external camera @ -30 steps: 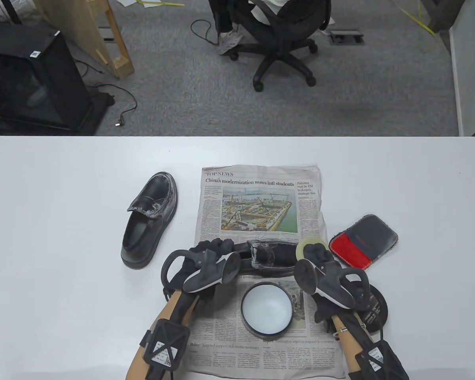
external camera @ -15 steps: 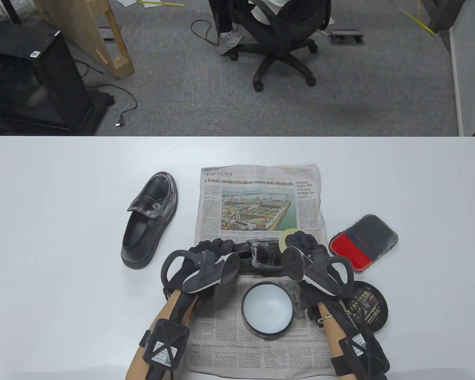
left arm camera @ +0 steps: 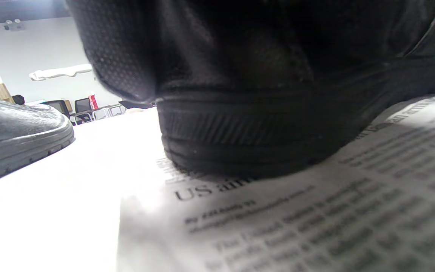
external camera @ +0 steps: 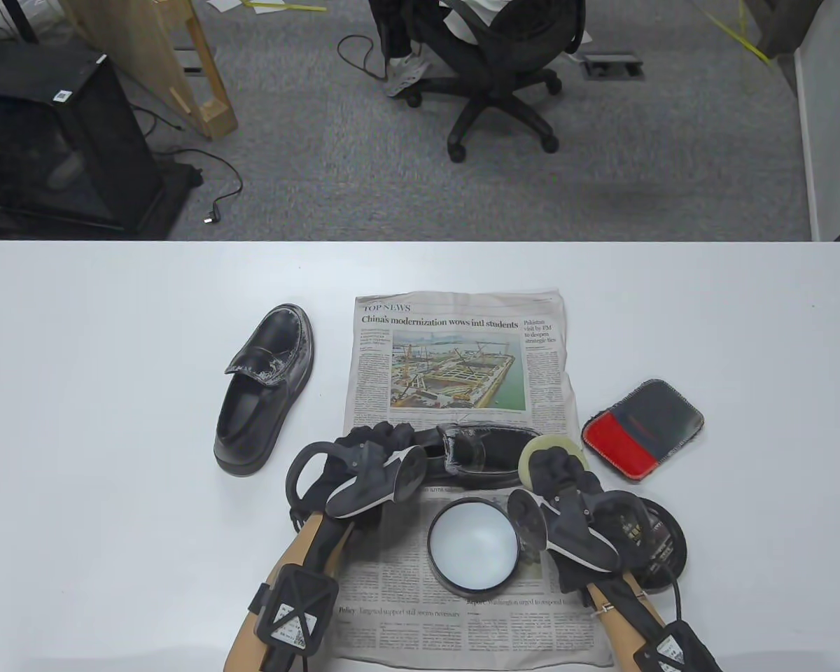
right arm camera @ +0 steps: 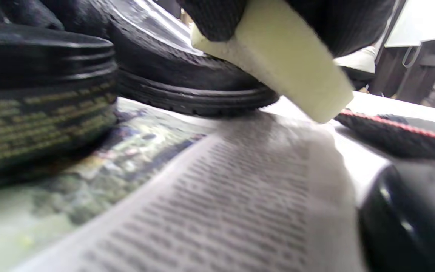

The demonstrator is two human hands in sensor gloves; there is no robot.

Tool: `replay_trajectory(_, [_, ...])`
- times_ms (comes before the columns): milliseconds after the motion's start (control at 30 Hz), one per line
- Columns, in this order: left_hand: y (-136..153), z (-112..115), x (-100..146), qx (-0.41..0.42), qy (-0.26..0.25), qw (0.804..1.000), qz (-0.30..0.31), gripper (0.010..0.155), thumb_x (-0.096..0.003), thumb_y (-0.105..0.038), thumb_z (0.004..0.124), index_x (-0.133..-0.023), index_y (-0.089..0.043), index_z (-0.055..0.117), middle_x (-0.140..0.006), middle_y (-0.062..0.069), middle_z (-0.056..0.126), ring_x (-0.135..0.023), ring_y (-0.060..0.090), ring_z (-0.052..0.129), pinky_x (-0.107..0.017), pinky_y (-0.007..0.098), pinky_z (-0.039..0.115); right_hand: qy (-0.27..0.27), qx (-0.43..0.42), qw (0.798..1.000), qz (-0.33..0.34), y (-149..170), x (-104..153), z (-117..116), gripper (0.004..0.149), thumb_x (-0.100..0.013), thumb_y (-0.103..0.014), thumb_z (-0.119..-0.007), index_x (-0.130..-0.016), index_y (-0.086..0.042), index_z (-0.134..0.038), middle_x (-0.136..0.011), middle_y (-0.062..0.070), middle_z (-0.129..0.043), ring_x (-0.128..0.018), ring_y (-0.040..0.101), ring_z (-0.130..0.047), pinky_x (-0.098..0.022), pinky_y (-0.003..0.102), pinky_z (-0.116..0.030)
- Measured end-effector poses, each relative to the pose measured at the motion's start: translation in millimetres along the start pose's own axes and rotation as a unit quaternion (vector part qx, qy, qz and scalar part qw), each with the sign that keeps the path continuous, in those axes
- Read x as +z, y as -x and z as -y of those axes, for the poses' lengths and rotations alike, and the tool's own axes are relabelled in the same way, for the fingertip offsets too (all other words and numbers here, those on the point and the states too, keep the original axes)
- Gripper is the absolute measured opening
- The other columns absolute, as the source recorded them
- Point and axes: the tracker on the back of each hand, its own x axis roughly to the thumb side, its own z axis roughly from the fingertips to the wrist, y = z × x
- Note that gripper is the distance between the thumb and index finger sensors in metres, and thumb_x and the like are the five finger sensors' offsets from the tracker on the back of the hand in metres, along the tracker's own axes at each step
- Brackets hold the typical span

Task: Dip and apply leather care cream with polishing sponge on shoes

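Note:
A black loafer (external camera: 479, 453) lies sideways on the newspaper (external camera: 455, 350), toe to the right. My left hand (external camera: 374, 441) grips its heel end; the heel and sole (left arm camera: 255, 151) fill the left wrist view. My right hand (external camera: 560, 469) holds a round pale-yellow polishing sponge (external camera: 542, 453) at the shoe's toe; in the right wrist view the sponge (right arm camera: 281, 64) sits against the toe sole (right arm camera: 187, 94). The open tin of white cream (external camera: 472, 546) stands on the paper just in front of the shoe. A second black loafer (external camera: 266, 388), smeared with cream, lies to the left on the table.
The tin's black lid (external camera: 654, 542) lies under my right wrist at the right. A red and dark grey polishing cloth (external camera: 644, 428) lies right of the newspaper. The white table's far edge (external camera: 420, 242) borders grey carpet with an office chair (external camera: 497, 63).
My right hand with the sponge went left over the shoe's upper, then came back right and nearer me to the toe. The left hand and shoe stayed put.

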Motion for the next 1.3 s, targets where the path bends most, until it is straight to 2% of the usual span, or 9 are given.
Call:
replay_trajectory(100, [0.2, 0.4, -0.2, 0.004, 0.003, 1.0, 0.004, 0.076, -0.0346, -0.065, 0.076, -0.103, -0.033, 0.069, -0.103, 0.001, 0.087, -0.089, 0.027, 0.09, -0.061, 0.041, 0.083, 0.021, -0.034, 0.999, 0.009, -8.4, -12.0, 5.8, 0.049, -0.063, -0.024, -0.06, -0.111, -0.017, -0.051, -0.115, 0.014, -0.057, -0.103, 0.043, -0.065, -0.07, 0.054, -0.062])
replay_trajectory(200, [0.2, 1.1, 0.2, 0.008, -0.001, 1.0, 0.002, 0.076, -0.0346, -0.065, 0.076, -0.103, -0.033, 0.069, -0.103, 0.002, 0.088, -0.088, 0.027, 0.09, -0.06, 0.041, 0.083, 0.008, -0.016, 1.0, -0.021, -6.9, -34.4, 5.5, 0.048, -0.063, -0.023, -0.059, -0.11, -0.02, -0.052, -0.115, 0.012, -0.059, -0.102, 0.04, -0.067, -0.07, 0.052, -0.063])
replay_trajectory(333, [-0.1, 1.3, 0.9, 0.005, -0.008, 1.0, -0.004, 0.076, -0.0352, -0.066, 0.075, -0.103, -0.032, 0.069, -0.101, 0.002, 0.089, -0.086, 0.026, 0.091, -0.058, 0.04, 0.084, -0.008, -0.007, 0.998, -0.065, 4.4, -48.8, -2.6, 0.047, -0.062, -0.023, -0.06, -0.108, -0.022, -0.053, -0.114, 0.011, -0.06, -0.1, 0.039, -0.07, -0.07, 0.049, -0.066])
replay_trajectory(500, [0.0, 0.7, 1.5, 0.0, -0.007, 1.0, -0.01, 0.076, -0.0352, -0.067, 0.075, -0.103, -0.033, 0.07, -0.1, 0.002, 0.089, -0.085, 0.026, 0.092, -0.057, 0.04, 0.085, -0.026, -0.008, 0.997, -0.079, 23.5, -35.0, -11.2, 0.048, -0.062, -0.023, -0.061, -0.108, -0.017, -0.051, -0.111, 0.015, -0.062, -0.096, 0.039, -0.076, -0.067, 0.047, -0.07])
replay_trajectory(700, [-0.7, 0.3, 1.3, -0.003, -0.006, 1.0, -0.01, 0.076, -0.0354, -0.066, 0.075, -0.103, -0.032, 0.07, -0.101, 0.003, 0.089, -0.085, 0.027, 0.092, -0.057, 0.041, 0.085, -0.02, -0.013, 0.999, -0.031, 17.9, -2.1, -12.1, 0.049, -0.062, -0.023, -0.062, -0.107, -0.009, -0.051, -0.109, 0.02, -0.064, -0.093, 0.042, -0.079, -0.065, 0.048, -0.072])
replay_trajectory(800, [-0.7, 0.4, 1.1, -0.004, -0.008, 1.0, -0.003, 0.076, -0.0352, -0.066, 0.075, -0.103, -0.032, 0.07, -0.101, 0.003, 0.089, -0.086, 0.027, 0.091, -0.058, 0.041, 0.084, 0.01, 0.0, 1.0, -0.011, 4.7, 2.4, -8.2, 0.049, -0.062, -0.023, -0.061, -0.109, -0.01, -0.051, -0.111, 0.019, -0.062, -0.096, 0.043, -0.074, -0.068, 0.05, -0.068])
replay_trajectory(933, [-0.6, 0.3, -0.3, -0.002, 0.001, 1.0, 0.004, 0.076, -0.0343, -0.065, 0.076, -0.102, -0.033, 0.069, -0.102, 0.002, 0.088, -0.088, 0.027, 0.091, -0.06, 0.041, 0.084, 0.039, -0.019, 0.999, -0.011, -1.1, -11.6, -0.9, 0.048, -0.063, -0.024, -0.059, -0.11, -0.022, -0.05, -0.116, 0.011, -0.056, -0.104, 0.041, -0.064, -0.071, 0.054, -0.062])
replay_trajectory(1167, [0.1, 1.1, 0.6, 0.002, -0.002, 1.0, 0.002, 0.076, -0.0347, -0.066, 0.076, -0.103, -0.034, 0.069, -0.103, 0.001, 0.087, -0.088, 0.026, 0.09, -0.06, 0.041, 0.084, -0.02, -0.033, 0.995, -0.091, 17.1, -57.9, -8.2, 0.047, -0.062, -0.023, -0.06, -0.109, -0.023, -0.052, -0.113, 0.011, -0.061, -0.099, 0.039, -0.073, -0.069, 0.05, -0.068])
replay_trajectory(1300, [0.1, 0.7, 0.7, -0.001, -0.002, 1.0, -0.002, 0.076, -0.0353, -0.066, 0.076, -0.103, -0.034, 0.068, -0.102, 0.002, 0.088, -0.086, 0.026, 0.091, -0.058, 0.04, 0.084, -0.051, -0.038, 0.994, -0.094, 30.1, -50.3, -10.3, 0.049, -0.062, -0.023, -0.061, -0.109, -0.014, -0.051, -0.109, 0.018, -0.066, -0.091, 0.039, -0.082, -0.065, 0.047, -0.074])
